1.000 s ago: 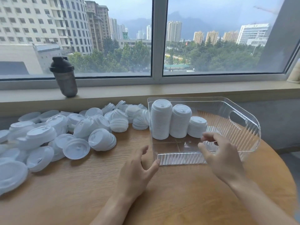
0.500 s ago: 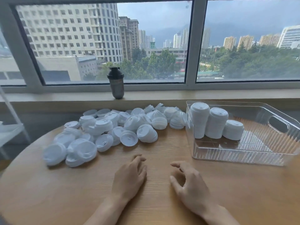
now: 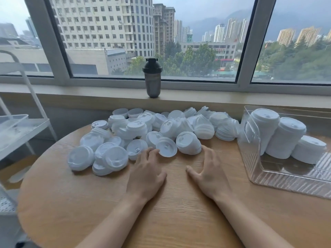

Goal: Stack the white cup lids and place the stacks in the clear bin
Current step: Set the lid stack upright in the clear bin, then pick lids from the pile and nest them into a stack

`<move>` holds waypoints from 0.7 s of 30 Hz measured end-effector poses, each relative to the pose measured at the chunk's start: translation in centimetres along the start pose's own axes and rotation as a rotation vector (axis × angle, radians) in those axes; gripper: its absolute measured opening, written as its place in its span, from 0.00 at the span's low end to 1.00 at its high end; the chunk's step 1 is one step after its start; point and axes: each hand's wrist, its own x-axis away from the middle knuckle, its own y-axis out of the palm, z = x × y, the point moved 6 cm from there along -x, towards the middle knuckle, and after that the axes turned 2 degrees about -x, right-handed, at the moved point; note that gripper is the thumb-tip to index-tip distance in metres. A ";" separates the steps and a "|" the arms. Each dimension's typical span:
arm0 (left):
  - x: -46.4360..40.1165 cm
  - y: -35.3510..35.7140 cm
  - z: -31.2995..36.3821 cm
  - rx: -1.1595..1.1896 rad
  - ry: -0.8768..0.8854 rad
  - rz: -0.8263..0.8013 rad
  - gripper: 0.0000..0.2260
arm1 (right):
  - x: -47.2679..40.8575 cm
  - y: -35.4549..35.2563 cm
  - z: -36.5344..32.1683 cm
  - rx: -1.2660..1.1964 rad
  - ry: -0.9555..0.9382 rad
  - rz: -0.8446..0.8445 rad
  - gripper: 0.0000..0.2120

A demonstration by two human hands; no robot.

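Compared with half a second ago, both hands are seen farther forward on the table (image 3: pixel 172 221), up against the near edge of the pile of lids (image 3: pixel 161 133), and the view is turned more to the left, so that the clear bin (image 3: pixel 279 178) is cut off at the right edge and a white cart (image 3: pixel 23 127) is shown at the left. The left hand (image 3: pixel 146 174) is laid palm down with its fingers loosely spread, and its fingertips are set at the rim of a single upturned lid (image 3: pixel 166 146); whether the lid is actually touched cannot be told, and nothing is gripped. The right hand (image 3: pixel 209 172) is held open too, thumb spread wide, fingers reaching just beside a tilted short stack (image 3: pixel 189 143) at the front of the pile, with nothing held. The loose lids are heaped between the hands and the window sill, to the left of the bin. Inside the bin, three stacks (image 3: pixel 284 138) of differing height are stood side by side. The lids are made of thin white plastic, round, with a raised dome. The bin is ribbed transparent plastic, and the round table is pale wood with visible grain. A dark shaker bottle (image 3: pixel 152 77) is stood on the sill.
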 end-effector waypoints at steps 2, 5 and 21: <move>-0.6 0.1 0.0 -0.015 0.016 0.041 0.28 | -1.6 0.6 0.1 0.001 -0.002 0.037 0.43; -1.6 0.4 0.1 -0.036 0.046 0.089 0.27 | -3.6 1.3 0.2 -0.007 -0.014 0.071 0.45; -2.5 1.4 0.2 -0.014 0.060 0.096 0.24 | -6.1 2.5 1.0 -0.086 -0.046 0.033 0.41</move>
